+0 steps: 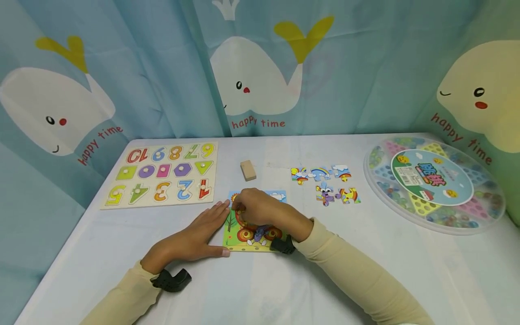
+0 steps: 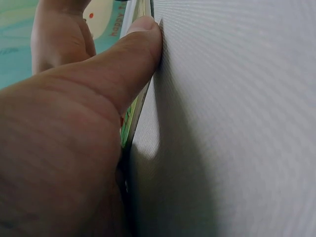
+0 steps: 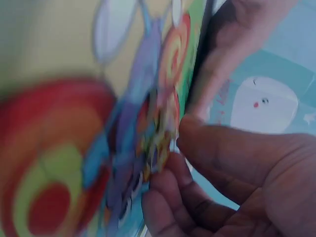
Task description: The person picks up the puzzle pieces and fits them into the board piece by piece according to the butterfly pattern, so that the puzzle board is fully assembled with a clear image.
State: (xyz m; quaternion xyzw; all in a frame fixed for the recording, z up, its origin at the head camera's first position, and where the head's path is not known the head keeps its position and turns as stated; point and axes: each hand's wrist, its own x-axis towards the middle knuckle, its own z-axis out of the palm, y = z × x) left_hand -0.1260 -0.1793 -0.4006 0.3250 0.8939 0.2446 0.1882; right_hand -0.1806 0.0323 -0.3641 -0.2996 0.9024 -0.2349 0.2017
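A colourful jigsaw board (image 1: 243,238) lies on the white table (image 1: 252,289) in front of me. My left hand (image 1: 195,234) lies flat on the table against the board's left edge. Its thumb (image 2: 133,54) presses the thin edge of the board (image 2: 136,111). My right hand (image 1: 260,210) hovers over the board's upper left with curled fingers. In the blurred right wrist view its thumb and fingers (image 3: 177,143) pinch a small puzzle piece (image 3: 159,143) just above the board's picture (image 3: 64,148). The left hand (image 3: 222,54) shows behind it.
Several loose puzzle pieces (image 1: 325,183) lie to the right of the board, and a wooden block (image 1: 248,170) behind it. A number and shape peg board (image 1: 160,174) sits at the back left. A round lidded marble game tray (image 1: 434,183) stands at the right. A whale-print curtain (image 1: 260,67) closes the back.
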